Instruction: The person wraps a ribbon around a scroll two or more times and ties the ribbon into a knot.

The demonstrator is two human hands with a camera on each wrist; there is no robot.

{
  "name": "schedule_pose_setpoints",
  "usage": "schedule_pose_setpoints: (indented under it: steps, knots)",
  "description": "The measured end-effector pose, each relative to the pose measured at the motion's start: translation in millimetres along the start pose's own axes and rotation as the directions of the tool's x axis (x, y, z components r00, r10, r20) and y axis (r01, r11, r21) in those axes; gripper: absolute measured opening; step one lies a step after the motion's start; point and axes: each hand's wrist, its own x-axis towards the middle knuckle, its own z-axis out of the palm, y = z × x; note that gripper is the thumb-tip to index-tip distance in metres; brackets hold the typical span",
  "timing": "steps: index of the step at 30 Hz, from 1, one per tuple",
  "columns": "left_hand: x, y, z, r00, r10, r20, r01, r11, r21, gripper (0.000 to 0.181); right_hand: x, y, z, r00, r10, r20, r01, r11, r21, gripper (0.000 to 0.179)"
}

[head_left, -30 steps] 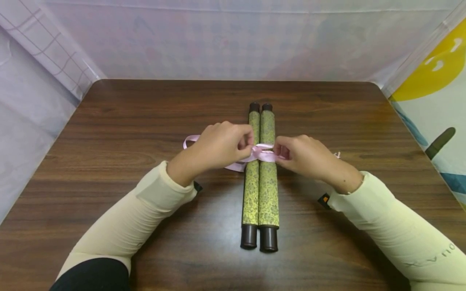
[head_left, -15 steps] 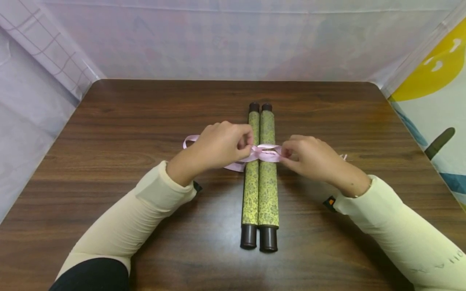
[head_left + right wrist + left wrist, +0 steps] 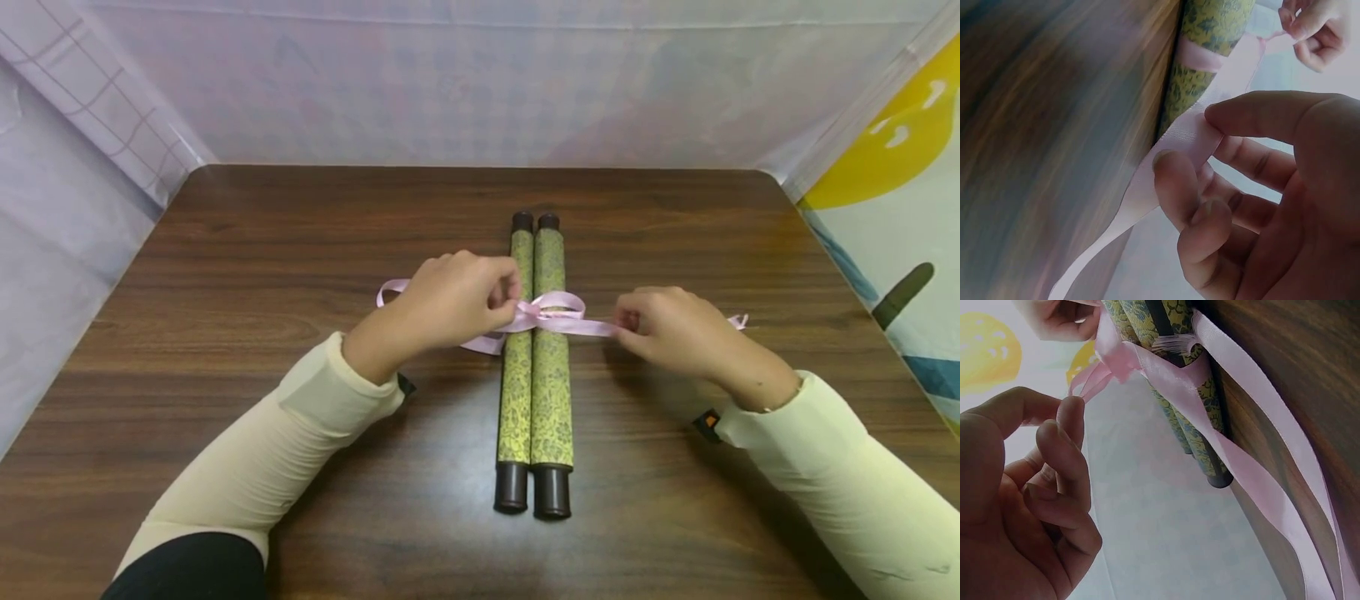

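Two scrolls with yellow-green floral covers and dark end knobs, the left scroll (image 3: 517, 400) and the right scroll (image 3: 552, 400), lie side by side. A pink satin ribbon (image 3: 558, 325) crosses their middle, knotted on top with a loop standing to the right. My left hand (image 3: 461, 300) pinches a ribbon loop near the knot between thumb and index finger, as the left wrist view shows. To the right of the scrolls, my right hand (image 3: 675, 329) pinches a ribbon tail, drawn out sideways from the knot. In the right wrist view this ribbon (image 3: 1194, 137) runs flat between thumb and fingers.
The scrolls rest on a dark wood-grain table (image 3: 337, 217). Loose ribbon (image 3: 483, 344) trails left of them, partly behind my left hand. A frayed ribbon end (image 3: 738, 322) shows beyond my right wrist. A pale curtain (image 3: 480, 83) hangs behind the table's far edge.
My right hand has moved right, away from the scrolls, sliding out along the ribbon tail. A rounded loop now stands free beside the knot. My left hand has stayed in place.
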Motion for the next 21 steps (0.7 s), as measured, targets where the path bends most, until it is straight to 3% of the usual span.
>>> schedule_pose_setpoints:
  steps: [21]
  knots:
    - [-0.1,-4.1,0.8,1.000,-0.006,0.003,0.006,1.000,-0.011,0.003,-11.6,33,-11,0.992,0.118,0.040,-0.117,0.993,-0.010,0.012]
